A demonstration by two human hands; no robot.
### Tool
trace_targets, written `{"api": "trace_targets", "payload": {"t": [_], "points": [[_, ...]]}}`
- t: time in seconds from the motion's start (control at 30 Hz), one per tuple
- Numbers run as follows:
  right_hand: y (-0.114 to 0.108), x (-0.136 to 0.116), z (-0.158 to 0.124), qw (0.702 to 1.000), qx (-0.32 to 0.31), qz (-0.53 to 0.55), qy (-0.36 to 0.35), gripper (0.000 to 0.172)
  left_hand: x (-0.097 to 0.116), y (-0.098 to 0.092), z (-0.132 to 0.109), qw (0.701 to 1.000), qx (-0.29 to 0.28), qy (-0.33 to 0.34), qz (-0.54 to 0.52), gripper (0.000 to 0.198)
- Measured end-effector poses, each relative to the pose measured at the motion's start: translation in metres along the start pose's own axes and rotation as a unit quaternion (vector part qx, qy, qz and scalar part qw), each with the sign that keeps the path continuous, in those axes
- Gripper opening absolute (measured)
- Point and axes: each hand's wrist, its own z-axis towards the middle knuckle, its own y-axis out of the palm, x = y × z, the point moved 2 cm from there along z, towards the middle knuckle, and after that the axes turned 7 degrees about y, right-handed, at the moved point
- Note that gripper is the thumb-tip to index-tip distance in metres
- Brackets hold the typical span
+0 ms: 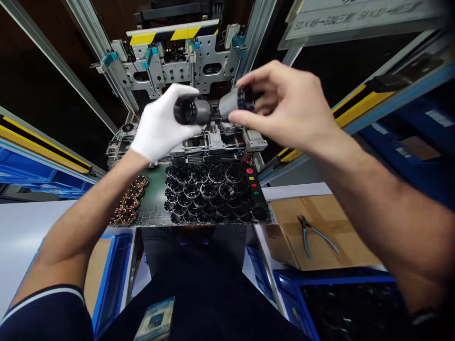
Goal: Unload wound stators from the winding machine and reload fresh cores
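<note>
My left hand (161, 124), in a white glove, is closed round a dark grey cylinder (203, 112) with a black ring at its near end. Bare, my right hand (284, 102) pinches a lighter grey cylinder (228, 104) with a black end. The two cylinders are level with each other, a small gap between them, above the metal fixtures (215, 140) of a machine. Below them, many black rings (209, 191) lie packed in rows on a green plate (151, 203). Copper-coloured wound rings (128, 203) sit at the plate's left, partly behind my left forearm.
Red, yellow and green buttons (250, 171) are at the plate's right edge. Pliers (313, 234) lie on a cardboard box (329, 213). A blue bin (305, 303) holds black parts. Metal posts (254, 35) and yellow-black bars (350, 106) flank the machine.
</note>
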Motion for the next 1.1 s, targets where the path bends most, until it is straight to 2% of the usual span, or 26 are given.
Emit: {"api": "trace_targets", "payload": {"t": [0.07, 0.17, 0.3, 0.43, 0.57, 0.73, 0.9, 0.97, 1.1], "points": [[-0.009, 0.027, 0.039, 0.991, 0.005, -0.137, 0.005, 0.061, -0.029, 0.009, 0.035, 0.992, -0.043, -0.037, 0.111, 0.064], [-0.007, 0.083, 0.084, 0.967, -0.014, -0.251, 0.051, 0.061, -0.073, 0.035, 0.069, 0.972, -0.106, -0.110, 0.180, 0.067], [0.016, 0.158, 0.107, 0.948, -0.047, -0.300, 0.091, 0.064, -0.115, 0.076, 0.077, 0.950, -0.161, -0.179, 0.200, 0.068], [0.028, 0.206, 0.111, 0.934, -0.069, -0.336, 0.095, 0.067, -0.133, 0.101, 0.070, 0.942, -0.197, -0.186, 0.199, 0.073], [0.022, 0.225, 0.119, 0.926, -0.114, -0.347, 0.093, 0.066, -0.141, 0.107, 0.073, 0.938, -0.226, -0.156, 0.213, 0.075], [0.015, 0.228, 0.135, 0.917, -0.166, -0.354, 0.077, 0.067, -0.150, 0.111, 0.089, 0.919, -0.275, -0.132, 0.251, 0.077], [0.015, 0.237, 0.153, 0.897, -0.233, -0.373, 0.031, 0.064, -0.154, 0.119, 0.100, 0.896, -0.315, -0.117, 0.289, 0.076], [0.016, 0.240, 0.158, 0.895, -0.244, -0.373, 0.022, 0.062, -0.156, 0.120, 0.101, 0.892, -0.325, -0.114, 0.294, 0.076], [0.017, 0.236, 0.160, 0.886, -0.245, -0.391, 0.051, 0.061, -0.167, 0.121, 0.100, 0.892, -0.331, -0.103, 0.291, 0.077]]}}
